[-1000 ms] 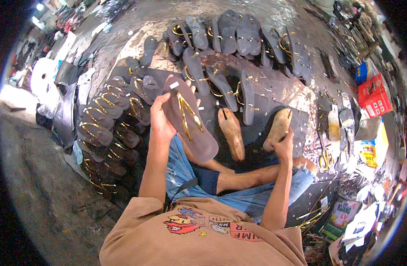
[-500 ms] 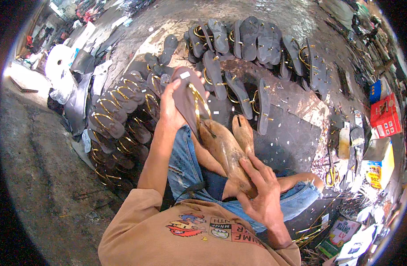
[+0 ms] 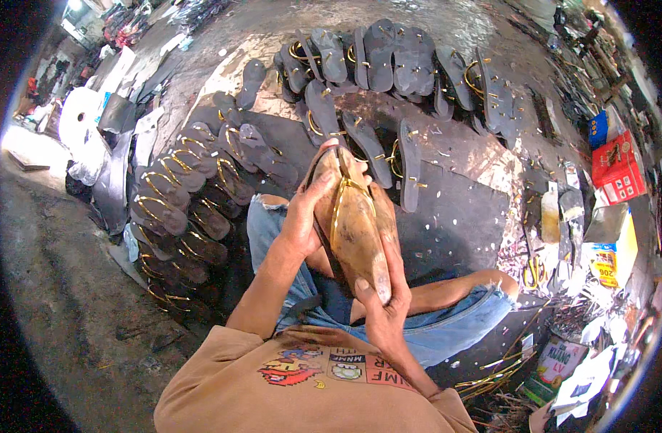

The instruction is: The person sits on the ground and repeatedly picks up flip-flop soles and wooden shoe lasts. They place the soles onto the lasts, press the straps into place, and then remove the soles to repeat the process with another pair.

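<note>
A wooden shoe last lies against a dark flip-flop, inside its gold straps, in front of my lap. My left hand is closed around the flip-flop's toe end and left side, its thumb on top near the straps. Toward the heel, my right hand grips the last, thumb on its upper face and fingers along its right side. A second wooden last shows partly behind the first; most of it is hidden.
Finished-looking flip-flops with gold straps lie in overlapping rows at left. More dark flip-flops stand in an arc ahead. At right are a red box, scissors, a tin and scraps.
The flip-flop has come down onto the last, whose front is now under the straps. Both are raised and turned more upright. My right hand has shifted up and left with the last.
</note>
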Tool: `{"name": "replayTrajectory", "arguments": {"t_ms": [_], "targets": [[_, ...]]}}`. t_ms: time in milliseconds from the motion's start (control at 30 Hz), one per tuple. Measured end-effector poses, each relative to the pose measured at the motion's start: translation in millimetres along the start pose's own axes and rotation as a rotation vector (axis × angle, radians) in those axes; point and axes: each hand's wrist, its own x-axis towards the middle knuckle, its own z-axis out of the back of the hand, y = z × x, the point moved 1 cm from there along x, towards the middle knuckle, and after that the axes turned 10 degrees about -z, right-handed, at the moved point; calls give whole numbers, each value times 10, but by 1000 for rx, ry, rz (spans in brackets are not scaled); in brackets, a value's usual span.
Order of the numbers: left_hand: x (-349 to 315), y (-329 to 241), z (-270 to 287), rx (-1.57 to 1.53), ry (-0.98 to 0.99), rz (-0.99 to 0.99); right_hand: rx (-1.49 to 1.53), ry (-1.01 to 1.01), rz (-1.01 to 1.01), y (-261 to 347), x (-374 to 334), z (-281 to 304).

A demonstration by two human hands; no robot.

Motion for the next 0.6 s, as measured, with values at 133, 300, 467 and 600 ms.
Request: {"name": "replayTrajectory", "arguments": {"t_ms": [133, 300, 467, 600], "targets": [[-151, 184, 64, -52, -137, -83, -70, -2, 68, -164, -16, 5], [-870, 251, -117, 6, -476, 545, -409, 107, 12, -91, -31, -79], [-1375, -53, 46, -166, -241, 553, 141, 185, -483, -538, -155, 406], [-1610, -261, -244, -171, -378, 698, 60, 304, -728, -362, -444, 394]]}}
